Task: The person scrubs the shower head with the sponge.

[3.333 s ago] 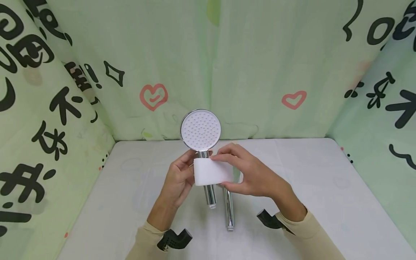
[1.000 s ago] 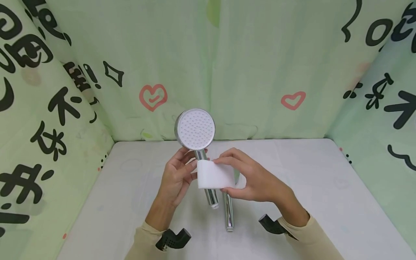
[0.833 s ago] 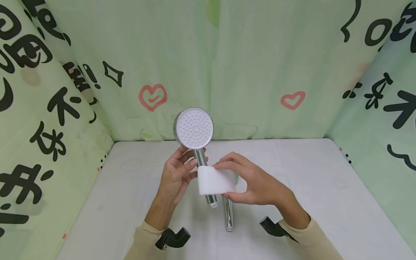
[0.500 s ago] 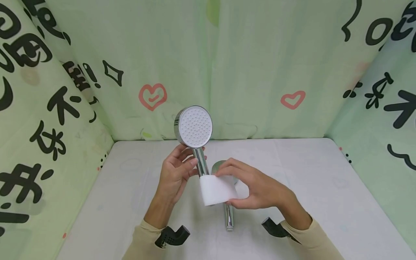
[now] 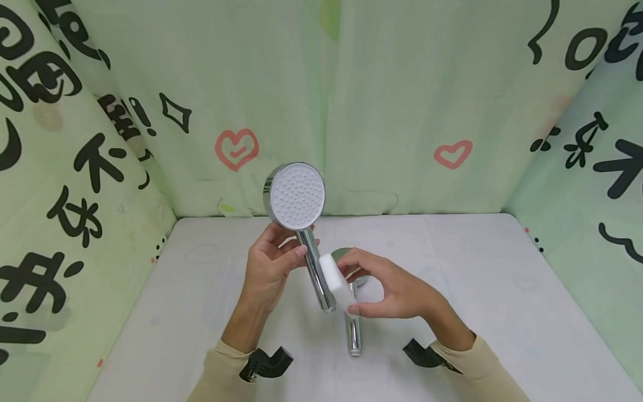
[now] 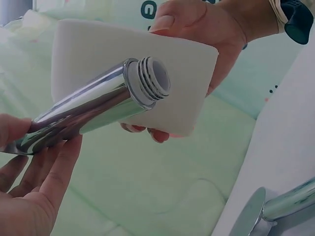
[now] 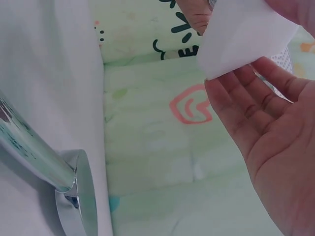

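- Head view: a round chrome hand shower (image 5: 297, 195) with a white nozzle face is raised above the white-covered table (image 5: 201, 312), handle slanting down toward the person's right.
- Head view: the left hand (image 5: 268, 268) grips the upper handle of this hand shower, thumb in front, fingers behind.
- Head view: the right hand (image 5: 394, 287) pinches a white, smooth, foam-like block (image 5: 336, 282) between thumb and fingers, thumb well apart from the index finger. The block is tilted, narrow side showing, just beside the lower handle; contact cannot be determined.
- Head view: a second chrome hand shower (image 5: 354, 338) lies on the table, partly hidden by the right hand and the block.
- Left wrist view: the handle's threaded end (image 6: 153, 81) is uncapped, hollow and white inside. The left thumb and fingers close around the chrome shaft; the block's broad face stands behind it, in the right hand's grip.
- Right wrist view: the right fingers lie nearly straight against one side of the block. Part of the nozzle face shows beyond it. The second hand shower rests on the table, its polished disc toward the green patterned curtain (image 7: 147, 137).
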`<action>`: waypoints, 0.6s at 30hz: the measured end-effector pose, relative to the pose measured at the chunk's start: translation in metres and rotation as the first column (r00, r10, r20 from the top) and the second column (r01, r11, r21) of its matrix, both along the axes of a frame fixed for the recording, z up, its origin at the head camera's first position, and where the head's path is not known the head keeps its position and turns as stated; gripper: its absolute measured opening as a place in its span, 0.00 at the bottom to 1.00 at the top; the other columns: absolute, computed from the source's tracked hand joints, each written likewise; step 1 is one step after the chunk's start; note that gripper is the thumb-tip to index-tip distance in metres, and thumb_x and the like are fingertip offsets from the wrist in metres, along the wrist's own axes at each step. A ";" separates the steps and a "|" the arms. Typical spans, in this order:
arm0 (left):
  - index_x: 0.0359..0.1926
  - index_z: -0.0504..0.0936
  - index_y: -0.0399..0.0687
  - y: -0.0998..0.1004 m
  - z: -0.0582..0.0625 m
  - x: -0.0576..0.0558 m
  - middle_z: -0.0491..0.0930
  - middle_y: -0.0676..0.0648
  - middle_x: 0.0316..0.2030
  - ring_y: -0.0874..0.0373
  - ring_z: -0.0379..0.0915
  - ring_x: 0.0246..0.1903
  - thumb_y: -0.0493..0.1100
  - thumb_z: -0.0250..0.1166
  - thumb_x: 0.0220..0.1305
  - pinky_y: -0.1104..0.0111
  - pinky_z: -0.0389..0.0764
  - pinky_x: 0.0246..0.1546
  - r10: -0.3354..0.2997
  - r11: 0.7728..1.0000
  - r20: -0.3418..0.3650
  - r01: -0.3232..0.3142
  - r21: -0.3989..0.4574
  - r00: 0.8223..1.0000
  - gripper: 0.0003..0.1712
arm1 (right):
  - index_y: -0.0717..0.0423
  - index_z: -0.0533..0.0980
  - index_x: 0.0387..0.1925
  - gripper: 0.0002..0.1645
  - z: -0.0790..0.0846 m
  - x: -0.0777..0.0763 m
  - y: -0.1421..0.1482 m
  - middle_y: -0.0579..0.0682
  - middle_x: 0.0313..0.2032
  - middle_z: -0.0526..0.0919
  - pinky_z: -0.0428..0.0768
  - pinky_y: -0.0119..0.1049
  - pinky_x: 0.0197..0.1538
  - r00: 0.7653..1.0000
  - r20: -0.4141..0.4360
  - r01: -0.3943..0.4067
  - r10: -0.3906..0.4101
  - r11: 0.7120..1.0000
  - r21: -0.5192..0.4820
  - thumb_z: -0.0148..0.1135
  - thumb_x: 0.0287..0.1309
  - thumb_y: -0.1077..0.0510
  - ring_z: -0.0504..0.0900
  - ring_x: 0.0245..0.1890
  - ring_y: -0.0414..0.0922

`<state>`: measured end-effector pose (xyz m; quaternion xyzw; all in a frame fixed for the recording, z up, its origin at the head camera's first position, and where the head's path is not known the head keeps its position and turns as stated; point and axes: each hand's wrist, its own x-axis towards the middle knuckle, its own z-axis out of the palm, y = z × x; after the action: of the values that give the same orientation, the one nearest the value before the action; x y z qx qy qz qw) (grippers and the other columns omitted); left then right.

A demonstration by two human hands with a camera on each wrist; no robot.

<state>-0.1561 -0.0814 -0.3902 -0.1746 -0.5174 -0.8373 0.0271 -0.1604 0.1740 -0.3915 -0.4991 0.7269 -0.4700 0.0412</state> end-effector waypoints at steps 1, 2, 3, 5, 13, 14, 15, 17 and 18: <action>0.64 0.71 0.37 0.000 0.000 0.000 0.79 0.41 0.51 0.48 0.85 0.47 0.21 0.62 0.61 0.60 0.88 0.41 0.004 1.000 -0.005 -0.004 -0.001 1.000 0.30 | 0.47 0.69 0.64 0.35 0.000 0.000 0.000 0.45 0.55 0.77 0.83 0.43 0.55 1.000 0.017 0.000 0.000 1.000 0.000 0.74 0.57 0.59 0.80 0.52 0.44; 0.64 0.70 0.37 0.000 0.000 0.000 0.79 0.41 0.51 0.47 0.85 0.47 0.21 0.62 0.61 0.60 0.88 0.42 0.007 1.000 -0.008 -0.007 -0.001 1.000 0.30 | 0.47 0.69 0.64 0.35 -0.001 0.000 -0.001 0.45 0.55 0.77 0.83 0.44 0.55 0.999 0.033 0.002 -0.002 1.000 -0.001 0.73 0.57 0.59 0.80 0.53 0.45; 0.64 0.70 0.37 0.001 0.000 0.000 0.79 0.41 0.51 0.47 0.85 0.48 0.21 0.62 0.61 0.59 0.87 0.43 0.005 1.000 -0.007 -0.005 0.004 1.000 0.30 | 0.47 0.69 0.64 0.35 -0.001 0.000 -0.001 0.45 0.55 0.77 0.83 0.44 0.55 0.999 0.047 0.006 -0.006 1.000 -0.004 0.73 0.58 0.59 0.80 0.53 0.45; 0.64 0.71 0.37 0.002 -0.001 0.001 0.79 0.41 0.51 0.48 0.84 0.48 0.21 0.63 0.61 0.60 0.87 0.45 0.007 1.000 -0.005 -0.007 0.002 1.000 0.30 | 0.47 0.68 0.65 0.35 -0.001 -0.001 -0.002 0.46 0.56 0.78 0.83 0.44 0.56 0.997 0.076 0.010 -0.009 1.000 -0.021 0.72 0.59 0.60 0.80 0.55 0.46; 0.63 0.72 0.37 0.007 -0.005 0.004 0.80 0.42 0.52 0.53 0.82 0.46 0.21 0.64 0.60 0.65 0.86 0.45 -0.001 1.000 0.013 0.001 -0.001 1.000 0.30 | 0.51 0.68 0.66 0.34 0.005 -0.005 -0.009 0.50 0.57 0.77 0.82 0.45 0.57 0.992 0.124 0.011 0.003 0.994 -0.112 0.67 0.60 0.66 0.79 0.56 0.50; 0.63 0.72 0.38 0.007 -0.006 0.004 0.80 0.42 0.52 0.53 0.82 0.46 0.22 0.64 0.61 0.65 0.86 0.45 -0.001 1.000 0.014 0.001 -0.006 1.000 0.30 | 0.51 0.68 0.66 0.34 0.006 -0.006 -0.009 0.50 0.57 0.77 0.82 0.45 0.57 0.992 0.128 0.013 0.002 0.993 -0.114 0.67 0.60 0.66 0.79 0.56 0.50; 0.64 0.72 0.38 0.007 -0.007 0.005 0.80 0.42 0.53 0.53 0.81 0.46 0.22 0.64 0.61 0.65 0.86 0.45 -0.001 1.000 0.015 0.001 -0.013 1.000 0.30 | 0.50 0.68 0.66 0.34 0.007 -0.006 -0.010 0.50 0.57 0.77 0.82 0.45 0.57 0.991 0.132 0.017 -0.002 0.993 -0.117 0.67 0.60 0.67 0.79 0.56 0.50; 0.65 0.72 0.38 0.008 -0.008 0.006 0.79 0.43 0.53 0.53 0.80 0.48 0.22 0.64 0.62 0.64 0.86 0.46 -0.002 1.000 0.018 0.002 -0.020 1.000 0.30 | 0.50 0.68 0.67 0.34 0.008 -0.007 -0.011 0.50 0.58 0.77 0.82 0.45 0.58 0.990 0.139 0.024 -0.006 0.992 -0.123 0.66 0.61 0.67 0.79 0.56 0.50; 0.65 0.71 0.38 0.008 -0.008 0.006 0.78 0.43 0.53 0.53 0.79 0.50 0.22 0.64 0.62 0.63 0.86 0.46 -0.003 1.000 0.019 0.003 -0.022 1.000 0.31 | 0.51 0.68 0.67 0.34 0.009 -0.008 -0.011 0.50 0.58 0.77 0.82 0.45 0.58 0.990 0.142 0.025 -0.007 0.991 -0.128 0.66 0.61 0.68 0.79 0.56 0.51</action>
<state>-0.1497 -0.0731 -0.3983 -0.1678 -0.5266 -0.8332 0.0191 -0.1684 0.1627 -0.3825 -0.4604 0.6941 -0.5506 0.0562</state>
